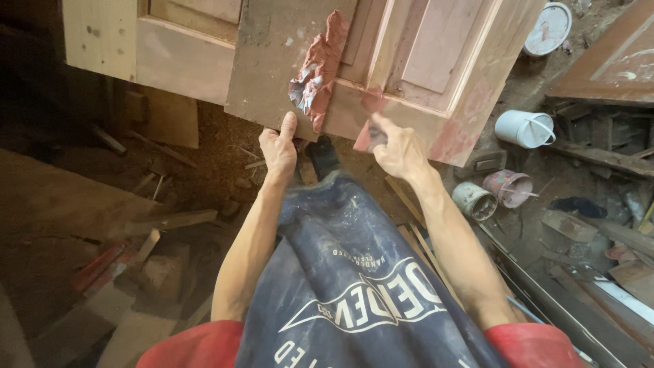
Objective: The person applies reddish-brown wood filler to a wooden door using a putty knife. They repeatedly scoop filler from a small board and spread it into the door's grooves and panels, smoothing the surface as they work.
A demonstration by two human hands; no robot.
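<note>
A wooden panelled door (286, 61) lies flat in front of me, its near edge at my hands. My left hand (279, 146) grips that near edge, thumb up on the top face. On the door just above the thumb lies a crumpled, reddish stained sheet (317, 68). My right hand (395, 146) rests at the door's edge with fingers spread, fingertips on a reddish filler smear (371, 102). It holds nothing that I can see.
A white bucket (524, 128) lies on its side on the floor at right, with two paint-stained tins (475, 201) (509, 187) nearer. A round white lid (549, 28) is at top right. Wood offcuts (163, 221) and planks litter the dirt floor on both sides.
</note>
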